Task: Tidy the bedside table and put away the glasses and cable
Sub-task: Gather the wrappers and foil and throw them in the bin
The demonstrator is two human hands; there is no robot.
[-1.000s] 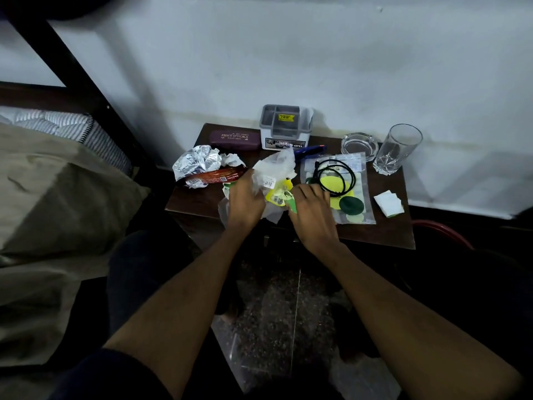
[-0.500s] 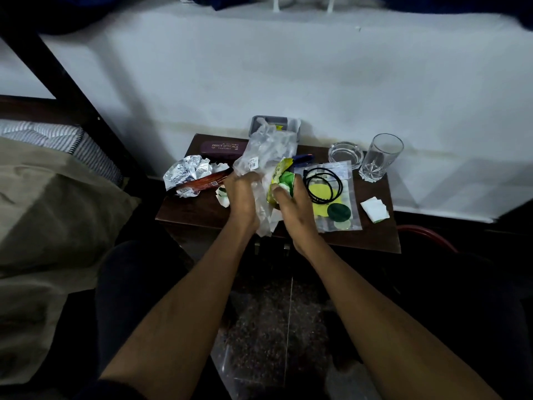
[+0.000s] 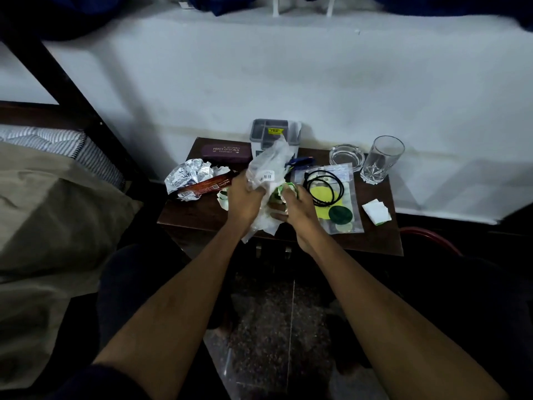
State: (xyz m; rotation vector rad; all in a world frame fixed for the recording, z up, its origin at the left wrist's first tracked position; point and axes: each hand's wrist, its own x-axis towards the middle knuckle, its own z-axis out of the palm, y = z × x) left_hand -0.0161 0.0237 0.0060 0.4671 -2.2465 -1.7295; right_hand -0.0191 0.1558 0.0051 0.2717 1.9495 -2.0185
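The bedside table [image 3: 202,217] stood against the wall, cluttered from edge to edge. Over its front middle, the left hand [image 3: 245,197] gripped a crumpled clear plastic bag [image 3: 269,164], while the right hand [image 3: 297,210] curled round a green and yellow wrapper [image 3: 281,192] and pressed it against the bag. The step in hand looked like gathering loose rubbish (the glasses and cable work seemingly not yet begun). The glasses case [image 3: 226,151] lay shut at the back left corner; whether the glasses were inside could not be told. The black cable [image 3: 324,187] lay coiled on a clear pouch [image 3: 346,180] just right of the hands. Crumpled foil [image 3: 187,176] and a brown wrapper [image 3: 202,187] remained to the left. The next move probably called for stuffing the wrapper into the bag, then reaching left for the foil.
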